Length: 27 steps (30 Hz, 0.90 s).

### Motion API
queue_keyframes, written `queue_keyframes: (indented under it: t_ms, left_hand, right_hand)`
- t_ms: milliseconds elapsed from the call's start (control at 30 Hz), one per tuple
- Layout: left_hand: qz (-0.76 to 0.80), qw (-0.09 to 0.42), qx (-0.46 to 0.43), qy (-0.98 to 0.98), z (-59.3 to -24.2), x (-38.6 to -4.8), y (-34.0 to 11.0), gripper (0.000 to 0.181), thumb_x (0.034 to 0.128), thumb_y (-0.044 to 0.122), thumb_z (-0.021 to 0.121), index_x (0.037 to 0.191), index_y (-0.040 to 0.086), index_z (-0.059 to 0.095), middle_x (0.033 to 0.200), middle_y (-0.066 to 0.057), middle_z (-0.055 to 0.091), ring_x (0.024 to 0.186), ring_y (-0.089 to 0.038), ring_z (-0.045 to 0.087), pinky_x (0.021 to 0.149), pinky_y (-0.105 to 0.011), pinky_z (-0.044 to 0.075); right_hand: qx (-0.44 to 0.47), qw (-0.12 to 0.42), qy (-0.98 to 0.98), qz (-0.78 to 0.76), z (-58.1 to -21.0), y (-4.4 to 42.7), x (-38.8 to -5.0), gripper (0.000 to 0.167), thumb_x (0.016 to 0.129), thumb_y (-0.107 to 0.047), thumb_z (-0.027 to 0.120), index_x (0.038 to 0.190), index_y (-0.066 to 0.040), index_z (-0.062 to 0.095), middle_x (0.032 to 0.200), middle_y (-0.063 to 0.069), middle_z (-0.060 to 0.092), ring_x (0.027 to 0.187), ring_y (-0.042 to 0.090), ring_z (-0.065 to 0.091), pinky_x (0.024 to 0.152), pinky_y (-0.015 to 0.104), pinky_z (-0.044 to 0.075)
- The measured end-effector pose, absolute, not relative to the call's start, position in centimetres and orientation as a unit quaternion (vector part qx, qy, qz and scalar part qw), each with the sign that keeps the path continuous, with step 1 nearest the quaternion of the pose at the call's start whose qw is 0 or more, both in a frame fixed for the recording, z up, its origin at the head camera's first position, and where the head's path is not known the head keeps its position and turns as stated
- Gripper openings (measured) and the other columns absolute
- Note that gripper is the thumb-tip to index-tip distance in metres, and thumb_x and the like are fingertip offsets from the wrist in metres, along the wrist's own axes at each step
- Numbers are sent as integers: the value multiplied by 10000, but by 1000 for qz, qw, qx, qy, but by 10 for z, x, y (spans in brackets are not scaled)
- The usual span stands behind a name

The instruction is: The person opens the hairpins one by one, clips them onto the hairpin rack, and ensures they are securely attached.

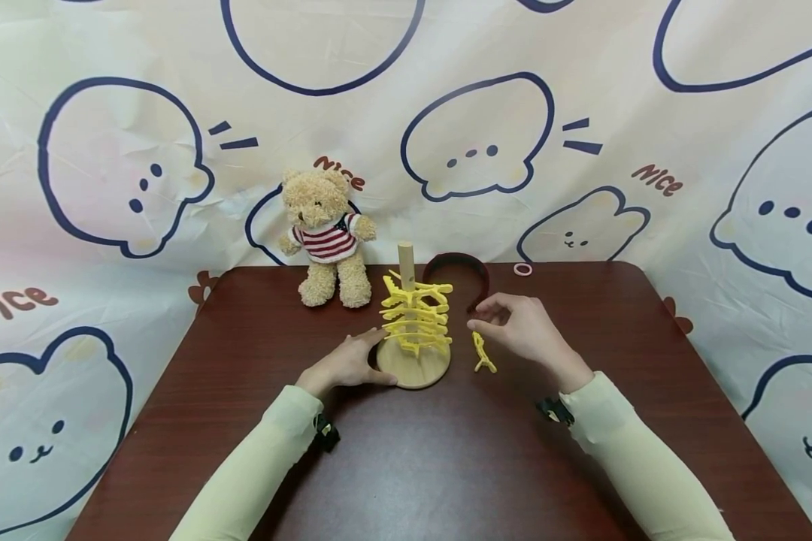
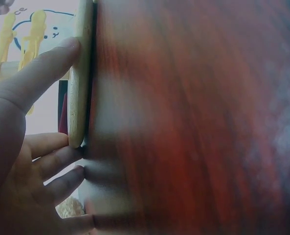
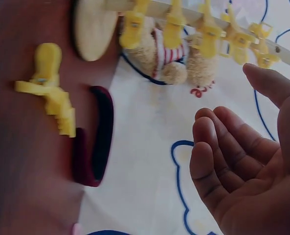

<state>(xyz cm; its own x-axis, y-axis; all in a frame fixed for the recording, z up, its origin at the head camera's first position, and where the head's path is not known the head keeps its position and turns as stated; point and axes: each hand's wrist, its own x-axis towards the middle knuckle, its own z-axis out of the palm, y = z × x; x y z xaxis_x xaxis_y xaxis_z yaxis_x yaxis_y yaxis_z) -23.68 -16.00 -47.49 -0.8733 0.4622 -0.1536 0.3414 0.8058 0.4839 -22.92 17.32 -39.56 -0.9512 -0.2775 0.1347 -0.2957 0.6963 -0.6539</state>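
A wooden stand, a round base point(image 1: 416, 370) with an upright post point(image 1: 406, 259), stands mid-table. Several yellow hair clips point(image 1: 416, 315) sit one above another around the post. My left hand point(image 1: 345, 364) holds the base's rim point(image 2: 78, 98) at its left, thumb at the front edge, forefinger farther round; the other fingers are spread beside it. My right hand point(image 1: 524, 334) is in the air right of the stand with fingers loosely bent and nothing between thumb and fingertips in the right wrist view. A loose yellow hair clip point(image 1: 483, 353) lies on the table near it, apart from the fingers.
Behind the stand, a dark red headband point(image 1: 456, 257) stands on the table. A teddy bear point(image 1: 325, 240) in a striped shirt is at the back left. Toward the back right edge lies a small pink-and-white ring point(image 1: 523, 269). A printed cloth hangs behind.
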Motion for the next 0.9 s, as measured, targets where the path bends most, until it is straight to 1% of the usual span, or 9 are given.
queue_keyframes:
  t_ms: [233,433,567,733,900]
  left_hand:
    - [227,134,211,941,-475,-237,-160,1002,773,535,815,1549,89,362,1612,-184,329,1506,-331,305,1204,-637,199]
    - [228,131,213,941,-473,-236,-160,1001,775,526,817,1546,77,363,1604,-201,337,1498,-347,318,1194,-651,207]
    - [230,131,213,941,-472,-236,-160,1000,776,517,819,1546,70,362,1602,-207,338,1496,-355,320,1191,-657,206]
    - [229,132,213,941,-472,-236,-159,998,780,514,818,1547,71,359,1604,-203,335,1498,-352,317,1195,-654,200]
    - [233,135,212,939,-472,-236,-159,1005,777,518,819,1547,67,357,1604,-204,334,1497,-354,316,1192,-661,198]
  right_hand:
    - [129,1,-928,350,-422,179,-225,436,815,-541,776,1005,-149,756,852,-35,713,728,149,611,620,294,527]
    - [105,-19,-934,340,-439,180,-222,453,793,-561,783,983,-151,754,833,-32,710,712,139,614,619,286,517]
    - [99,-33,-939,327,-446,181,-219,425,793,-541,791,959,-151,752,790,-32,693,695,138,600,607,287,500]
    - [92,-52,-947,304,-455,182,-220,356,795,-506,800,891,-169,738,717,-39,674,644,133,583,583,283,475]
    - [84,-72,-957,269,-466,183,-224,380,780,-522,803,869,-159,729,723,-31,660,659,144,572,589,277,464]
